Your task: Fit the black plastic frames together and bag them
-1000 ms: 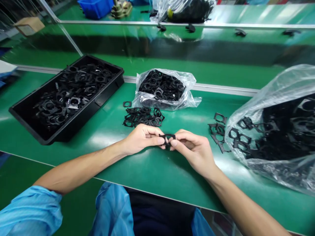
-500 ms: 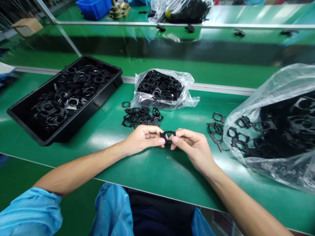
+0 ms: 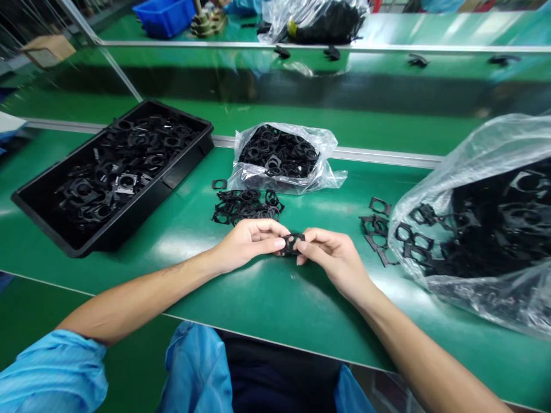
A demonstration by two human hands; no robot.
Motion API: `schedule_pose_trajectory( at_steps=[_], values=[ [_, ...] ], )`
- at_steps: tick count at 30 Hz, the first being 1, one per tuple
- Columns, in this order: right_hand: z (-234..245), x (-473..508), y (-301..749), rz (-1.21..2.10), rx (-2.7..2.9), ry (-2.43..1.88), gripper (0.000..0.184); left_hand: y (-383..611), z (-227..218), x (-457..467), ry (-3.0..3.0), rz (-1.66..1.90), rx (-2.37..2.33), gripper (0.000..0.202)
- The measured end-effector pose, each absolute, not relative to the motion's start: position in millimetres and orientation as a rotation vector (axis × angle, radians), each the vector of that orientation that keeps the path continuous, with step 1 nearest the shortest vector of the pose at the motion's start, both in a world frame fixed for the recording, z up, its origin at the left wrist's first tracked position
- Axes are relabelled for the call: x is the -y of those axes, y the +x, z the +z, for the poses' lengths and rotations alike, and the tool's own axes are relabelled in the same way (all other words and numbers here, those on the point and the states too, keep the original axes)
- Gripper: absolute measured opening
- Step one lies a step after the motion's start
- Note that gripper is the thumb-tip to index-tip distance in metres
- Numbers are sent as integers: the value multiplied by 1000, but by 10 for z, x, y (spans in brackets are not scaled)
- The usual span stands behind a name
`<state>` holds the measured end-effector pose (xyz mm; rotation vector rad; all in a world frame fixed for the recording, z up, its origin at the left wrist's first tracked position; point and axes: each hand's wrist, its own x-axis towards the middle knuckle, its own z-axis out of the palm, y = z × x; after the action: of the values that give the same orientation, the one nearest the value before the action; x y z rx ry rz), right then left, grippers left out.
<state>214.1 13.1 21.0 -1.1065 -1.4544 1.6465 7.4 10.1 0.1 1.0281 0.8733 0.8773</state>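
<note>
Between my two hands is a small black plastic frame with a round opening (image 3: 291, 244), held just above the green table. My left hand (image 3: 255, 243) pinches its left end between thumb and fingers. On the right end, the thumb and fingertips of my right hand (image 3: 330, 252) close on it. Whether it is one piece or two fitted together, I cannot tell. Just beyond my left hand lies a pile of black rings (image 3: 245, 205). Off to the right, a few loose black square frames (image 3: 377, 225) lie beside a large clear bag (image 3: 413, 201).
A black tray (image 3: 172, 182) full of black frames stands at the left. Behind the ring pile sits a clear bag (image 3: 331, 179) of black rings. A metal rail (image 3: 383, 156) runs along the back, with a blue bin (image 3: 166, 20) on the surface beyond.
The black frame has tilted in my fingers, so its opening faces me more. My hands stay nearly in place, both still on the part.
</note>
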Motion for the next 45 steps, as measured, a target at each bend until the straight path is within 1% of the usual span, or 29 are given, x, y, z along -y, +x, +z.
schedule_pose_trajectory(
  at_steps=[4, 8, 11, 16, 20, 23, 31, 39, 45],
  values=[
    [200, -125, 2126, 1652, 1433, -1075, 42, 77, 26, -103, 1041, 882, -911, 37],
    [192, -125, 2120, 1642, 1373, -1053, 33, 67, 48, -102, 1062, 858, -955, 33],
    [185, -134, 2130, 1637, 1391, -1045, 30, 55, 56, -105, 1080, 827, -959, 30],
    [200, -131, 2148, 1741, 1352, -1011, 31, 21, 72, -120, 1072, 774, -860, 29],
    [206, -110, 2157, 1874, 1301, -948, 30, 5, 91, -121, 1043, 723, -742, 32],
    [199, -104, 2159, 1905, 1284, -942, 32, 16, 91, -114, 991, 696, -679, 33],
    [185, -108, 2122, 1688, 1268, -992, 32, 54, 38, -124, 925, 840, -923, 33],
    [218, -111, 2134, 1694, 1306, -989, 33, 29, 88, -127, 972, 777, -804, 33],
    [229, -100, 2137, 1655, 1322, -999, 33, 72, 56, -105, 978, 909, -898, 35]
  ],
)
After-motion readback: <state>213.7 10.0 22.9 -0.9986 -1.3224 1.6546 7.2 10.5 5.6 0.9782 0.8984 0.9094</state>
